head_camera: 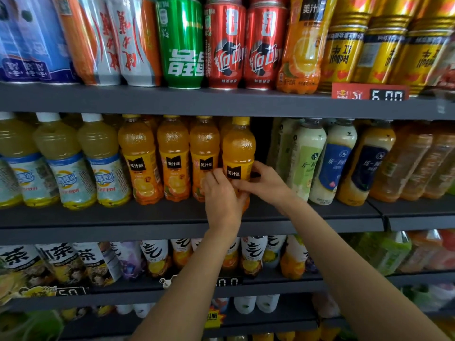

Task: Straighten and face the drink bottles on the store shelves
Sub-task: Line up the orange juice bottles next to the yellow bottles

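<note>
Hands meet low on the upright orange juice bottle (238, 153) at the middle shelf (147, 215) front, left hand (221, 193) and right hand (264, 183) curled round its label, neck rising straight above their fingers.

Front row of the middle shelf: four orange juice bottles (238, 148), three yellow-drink bottles (59, 156).

We read "美汁源" on the orange juice bottle (238, 153) label, "Red Bull" and "6.00" on the upper shelf's price tag (369, 91).
</note>
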{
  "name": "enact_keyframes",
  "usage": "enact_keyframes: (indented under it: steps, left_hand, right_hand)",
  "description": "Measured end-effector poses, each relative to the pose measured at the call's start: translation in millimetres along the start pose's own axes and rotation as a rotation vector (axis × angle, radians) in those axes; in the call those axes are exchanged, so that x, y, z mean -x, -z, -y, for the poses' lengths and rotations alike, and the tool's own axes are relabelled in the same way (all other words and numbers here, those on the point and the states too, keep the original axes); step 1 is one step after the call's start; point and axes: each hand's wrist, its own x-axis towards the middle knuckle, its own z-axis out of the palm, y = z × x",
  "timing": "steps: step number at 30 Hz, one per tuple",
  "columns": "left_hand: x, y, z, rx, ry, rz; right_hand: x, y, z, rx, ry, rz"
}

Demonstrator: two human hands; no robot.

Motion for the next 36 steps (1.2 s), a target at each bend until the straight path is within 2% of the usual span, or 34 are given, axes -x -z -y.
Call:
enact_keyframes:
  steps: [2, 4, 13, 17, 20, 26, 31, 36]
  left_hand:
    - [-2.2, -0.4, 1.7, -0.009, -0.004, 0.01]
    - [-5.9, 0.4, 1.8, -0.011, -0.006, 0.019]
    - [-14.1, 7.8, 22.1, 0.114, -0.088, 0.17]
    - [-10.5, 8.7, 19.2, 0.078, -0.121, 0.146]
    - [-4.5, 9.6, 22.1, 0.067, -0.134, 0.061]
    - [-5.3, 23.3, 34.5, 0.074, 0.024, -0.087]
    - [-16.9, 22.7, 39.5, 0.118, 0.123, -0.012]
    - [-23.2, 15.6, 39.9, 0.083, 0.172, -0.039]
  right_hand:
    - [-3.2, -7.9, 1.6, 0.134, 0.044, -0.099]
    - [-5.3, -13.1, 3.0, 0.158, 0.053, -0.13]
    - [-8.1, -14.5, 5.5, 0.179, 0.015, -0.117]
    - [-9.4, -17.3, 8.3, 0.152, -0.008, -0.126]
    - [-12.5, -16.9, 9.6, 0.145, -0.03, -0.135]
    - [-17.1, -16.6, 5.0, 0.118, -0.058, -0.14]
    - [-10.4, -21.5, -9.5, 0.146, -0.09, -0.113]
    - [-9.7, -22.5, -11.5, 0.231, -0.068, -0.123]
